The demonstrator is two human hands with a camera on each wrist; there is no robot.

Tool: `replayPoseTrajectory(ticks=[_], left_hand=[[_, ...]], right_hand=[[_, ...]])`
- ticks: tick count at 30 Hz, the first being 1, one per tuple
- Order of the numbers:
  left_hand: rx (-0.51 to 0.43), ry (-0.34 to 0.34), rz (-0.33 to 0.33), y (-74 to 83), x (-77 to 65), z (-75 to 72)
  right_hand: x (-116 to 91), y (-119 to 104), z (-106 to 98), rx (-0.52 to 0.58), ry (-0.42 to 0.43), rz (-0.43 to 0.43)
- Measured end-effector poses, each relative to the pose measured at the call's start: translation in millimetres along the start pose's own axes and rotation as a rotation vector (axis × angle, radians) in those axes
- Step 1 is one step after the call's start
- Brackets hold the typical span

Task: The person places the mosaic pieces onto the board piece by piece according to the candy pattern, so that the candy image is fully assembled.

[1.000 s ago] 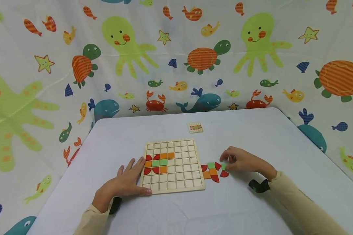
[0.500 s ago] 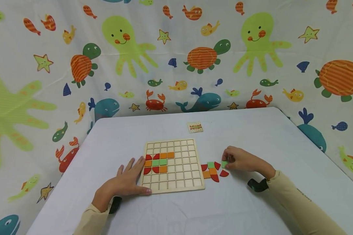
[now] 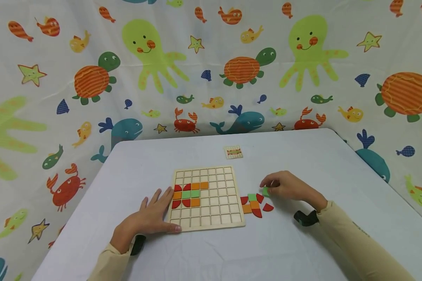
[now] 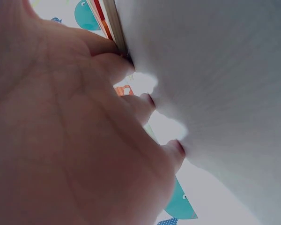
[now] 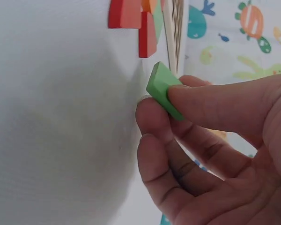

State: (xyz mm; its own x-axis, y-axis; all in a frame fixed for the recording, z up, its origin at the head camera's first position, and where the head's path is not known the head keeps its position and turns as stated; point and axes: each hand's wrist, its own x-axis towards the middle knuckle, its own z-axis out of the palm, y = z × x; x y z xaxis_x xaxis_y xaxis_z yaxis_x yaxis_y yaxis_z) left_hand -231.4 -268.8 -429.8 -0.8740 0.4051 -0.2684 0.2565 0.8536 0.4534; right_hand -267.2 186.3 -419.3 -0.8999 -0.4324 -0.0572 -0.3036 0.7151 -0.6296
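Note:
My right hand pinches a green square tile between thumb and fingers, a little above the table. My left hand is spread at the left edge of the wooden grid board, its thumb on the near corner and its fingers along the side. Red quarter-round, orange and green tiles fill several cells at the board's left. Between the board and my right hand lie loose pieces: a green square tile, an orange square tile and a red quarter-round tile, among others.
Behind the board lies a small pattern card with a printed grid. A white cloth covers the table. A curtain printed with sea animals hangs behind and beside it.
My right hand has picked the green tile up from the table and moved it slightly away from me and to the left. The left hand and the board stay in place.

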Motion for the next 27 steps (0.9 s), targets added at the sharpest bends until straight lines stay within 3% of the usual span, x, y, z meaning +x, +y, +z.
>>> replayPoseTrajectory(ticks=[17, 27], left_hand=[[0.008, -0.006, -0.001, -0.5, -0.6, -0.4], [0.002, -0.002, -0.002, 0.7, -2.1, 0.0]], right_hand=[[22.5, -18.8, 9.3, 0.147, 0.1, 0.005], [38.3, -36.5, 21.0, 0.24, 0.107, -0.014]])
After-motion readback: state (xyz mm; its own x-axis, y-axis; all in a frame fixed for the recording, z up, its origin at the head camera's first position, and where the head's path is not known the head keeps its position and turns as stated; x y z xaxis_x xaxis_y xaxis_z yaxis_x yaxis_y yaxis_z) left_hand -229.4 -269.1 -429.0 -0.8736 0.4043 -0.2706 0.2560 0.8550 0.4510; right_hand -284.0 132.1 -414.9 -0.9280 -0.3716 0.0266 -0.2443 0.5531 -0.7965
